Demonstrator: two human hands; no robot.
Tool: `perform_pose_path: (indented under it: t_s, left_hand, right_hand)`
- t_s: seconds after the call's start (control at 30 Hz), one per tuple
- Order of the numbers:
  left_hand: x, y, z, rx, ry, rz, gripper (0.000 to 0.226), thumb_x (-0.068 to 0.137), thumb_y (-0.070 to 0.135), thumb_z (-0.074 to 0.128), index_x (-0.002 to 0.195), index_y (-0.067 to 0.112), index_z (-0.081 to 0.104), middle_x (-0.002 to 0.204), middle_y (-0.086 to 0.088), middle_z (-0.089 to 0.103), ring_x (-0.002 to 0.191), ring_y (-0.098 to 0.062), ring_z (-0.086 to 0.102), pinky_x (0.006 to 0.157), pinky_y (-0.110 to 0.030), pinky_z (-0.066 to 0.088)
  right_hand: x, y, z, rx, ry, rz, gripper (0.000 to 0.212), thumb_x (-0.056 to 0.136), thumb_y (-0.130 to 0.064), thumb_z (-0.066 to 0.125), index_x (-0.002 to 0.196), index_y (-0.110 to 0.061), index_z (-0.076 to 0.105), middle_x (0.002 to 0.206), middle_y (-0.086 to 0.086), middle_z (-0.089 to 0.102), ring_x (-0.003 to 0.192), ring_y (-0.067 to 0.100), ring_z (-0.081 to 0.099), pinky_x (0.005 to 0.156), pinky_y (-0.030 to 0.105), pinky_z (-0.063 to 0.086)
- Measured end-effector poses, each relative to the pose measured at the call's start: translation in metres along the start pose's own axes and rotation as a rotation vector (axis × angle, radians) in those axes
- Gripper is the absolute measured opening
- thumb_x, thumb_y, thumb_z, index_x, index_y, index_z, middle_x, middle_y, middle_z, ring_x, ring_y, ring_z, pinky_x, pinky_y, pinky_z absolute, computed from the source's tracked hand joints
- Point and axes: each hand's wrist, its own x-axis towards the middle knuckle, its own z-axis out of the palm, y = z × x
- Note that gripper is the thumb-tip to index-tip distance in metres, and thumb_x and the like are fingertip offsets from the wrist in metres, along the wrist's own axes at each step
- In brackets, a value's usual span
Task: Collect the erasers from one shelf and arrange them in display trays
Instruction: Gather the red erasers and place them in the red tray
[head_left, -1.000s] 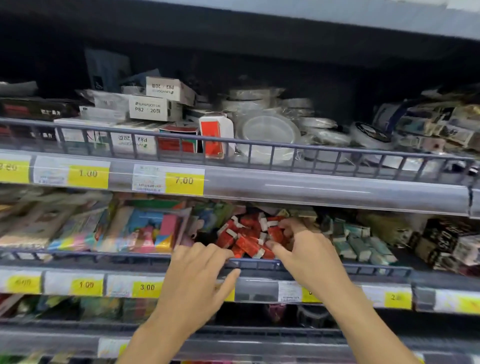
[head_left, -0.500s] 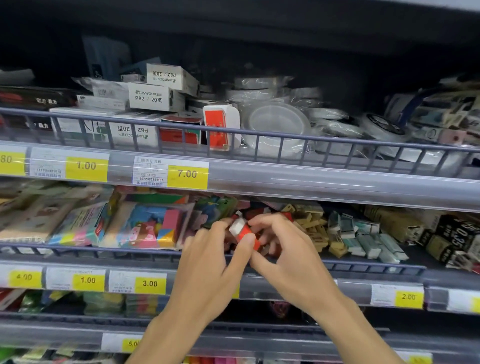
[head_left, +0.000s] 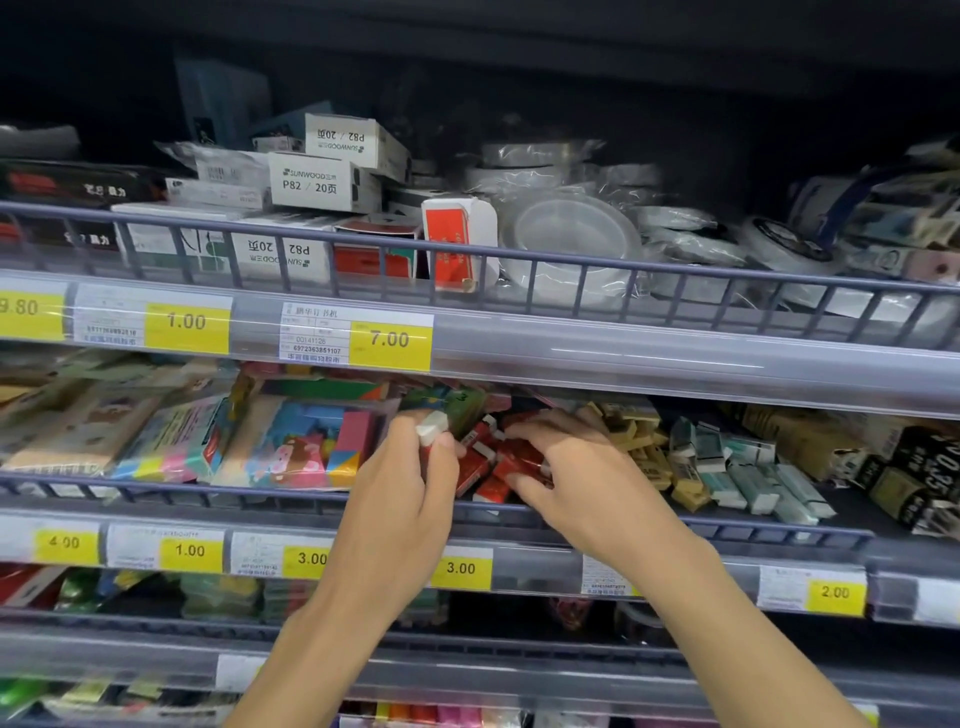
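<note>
Shop shelving filled our view, and our work was at the middle shelf (head_left: 156, 493) behind its wire rail. Red erasers (head_left: 511, 462) lay heaped there, tan and green ones just to their right. Our right hand (head_left: 587, 483) reached into the red heap, fingers curling round some. Our left hand (head_left: 400, 499) held one eraser (head_left: 431, 428) pinched at its fingertips. We saw no display trays; collecting looked barely begun, with arranging all still ahead.
</note>
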Motion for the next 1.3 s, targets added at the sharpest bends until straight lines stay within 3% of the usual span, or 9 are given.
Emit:
perform_pose_path:
  t_s: [0.27,0.5,0.6,0.73,0.87,0.97,1.03,1.13,1.3]
  left_hand:
    - [0.002,-0.001,0.001,-0.094,-0.023,-0.061,0.022,0.105,0.036,0.041,0.092,0.02,0.05,0.092,-0.004,0.067,0.083,-0.016,0.061,0.071,-0.029,0.049]
    - [0.008,0.002,0.0,-0.158,-0.054,-0.108,0.019,0.108,0.028,0.039,0.101,0.042,0.049,0.094,-0.014,0.065,0.076,-0.018,0.059,0.067,-0.027,0.047]
    - [0.011,0.004,0.0,-0.164,-0.082,-0.135,0.021,0.108,0.03,0.04,0.105,0.049,0.047,0.095,-0.008,0.065,0.077,-0.014,0.06,0.069,-0.029,0.048]
    - [0.012,0.012,0.0,-0.215,-0.121,-0.182,0.014,0.103,0.044,0.053,0.108,0.052,0.044,0.094,0.019,0.067,0.087,0.006,0.063,0.072,-0.022,0.046]
    - [0.011,0.022,0.001,-0.33,-0.192,-0.239,0.052,0.079,0.071,0.066,0.118,0.047,0.041,0.104,0.024,0.069,0.097,0.017,0.063,0.071,-0.009,0.051]
    - [0.009,0.027,0.005,-0.381,-0.22,-0.29,0.063,0.076,0.063,0.073,0.122,0.033,0.043,0.11,0.02,0.067,0.094,0.018,0.064,0.069,-0.006,0.051]
    - [0.009,0.028,0.009,-0.419,-0.202,-0.304,0.051,0.082,0.052,0.074,0.121,0.034,0.046,0.113,0.017,0.069,0.093,0.014,0.067,0.073,-0.014,0.056]
    - [0.01,0.027,0.013,-0.46,-0.16,-0.289,0.033,0.089,0.04,0.071,0.119,0.04,0.057,0.109,0.017,0.075,0.102,0.004,0.071,0.086,-0.027,0.058]
    - [0.01,0.024,0.013,-0.464,-0.136,-0.229,0.018,0.093,0.024,0.068,0.097,0.041,0.068,0.091,0.011,0.078,0.084,-0.007,0.076,0.067,-0.019,0.059]
  right_hand:
    - [0.022,-0.002,0.0,-0.115,-0.17,0.077,0.052,0.085,-0.035,0.066,0.135,-0.034,0.051,0.141,0.001,0.047,0.132,0.028,0.037,0.108,0.039,0.037]
    - [0.022,0.004,-0.006,-0.042,-0.163,0.103,0.06,0.075,-0.042,0.07,0.131,-0.031,0.052,0.131,-0.002,0.046,0.121,0.023,0.046,0.096,0.033,0.046]
    - [0.016,0.007,-0.006,0.043,-0.129,0.119,0.06,0.074,-0.044,0.07,0.13,-0.034,0.048,0.129,-0.005,0.048,0.119,0.018,0.048,0.095,0.032,0.047]
    - [0.007,0.006,-0.009,0.325,0.018,0.103,0.051,0.076,-0.044,0.073,0.123,-0.039,0.055,0.112,-0.015,0.065,0.103,0.006,0.061,0.085,0.025,0.052]
    - [-0.007,-0.008,-0.013,0.701,0.154,-0.012,0.048,0.073,-0.037,0.075,0.119,-0.038,0.062,0.102,-0.017,0.072,0.091,0.005,0.07,0.077,0.025,0.057]
    - [-0.013,-0.02,-0.008,0.776,0.18,-0.102,0.051,0.075,-0.028,0.077,0.123,-0.037,0.062,0.113,-0.017,0.07,0.106,0.009,0.067,0.087,0.029,0.056]
    - [-0.015,-0.025,-0.004,0.726,0.226,-0.14,0.049,0.077,-0.03,0.075,0.124,-0.038,0.062,0.119,-0.022,0.065,0.117,0.007,0.061,0.094,0.026,0.051]
    - [-0.016,-0.028,-0.001,0.625,0.261,-0.134,0.049,0.076,-0.039,0.068,0.124,-0.041,0.063,0.117,-0.025,0.063,0.118,0.001,0.056,0.093,0.014,0.046]
    - [-0.019,-0.024,0.003,0.535,0.259,-0.128,0.048,0.076,-0.041,0.069,0.123,-0.046,0.059,0.114,-0.025,0.06,0.113,0.0,0.055,0.089,0.006,0.04]
